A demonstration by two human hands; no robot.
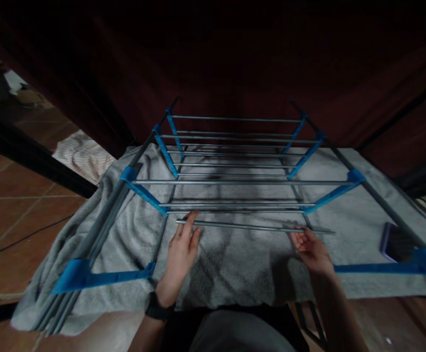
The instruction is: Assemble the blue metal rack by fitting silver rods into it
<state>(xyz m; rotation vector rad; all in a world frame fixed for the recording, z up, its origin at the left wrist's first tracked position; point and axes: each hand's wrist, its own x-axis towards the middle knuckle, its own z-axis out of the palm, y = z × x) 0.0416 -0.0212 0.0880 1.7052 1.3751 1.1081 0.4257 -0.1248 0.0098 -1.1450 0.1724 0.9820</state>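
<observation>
A thin grey metal rod (245,226) lies crosswise between my hands, above the grey blanket. My left hand (183,244) is closed around the rod close to its left end, thumb below and fingers over it. Toward the right end, my right hand (310,247) pinches the same rod from beneath. Just beyond stands a rack frame of metal tubes with blue plastic brackets (332,195). Several crossbars (242,182) span its far tiers. At the near end, the left blue bracket (106,277) and the right blue bracket (381,268) have no rod between them.
Several loose grey tubes (64,308) lie along the left side on the grey blanket (227,264). A phone (399,242) rests on the right, beside the frame's side tube. Dark curtains (231,63) hang behind. Dark posts flank the surface.
</observation>
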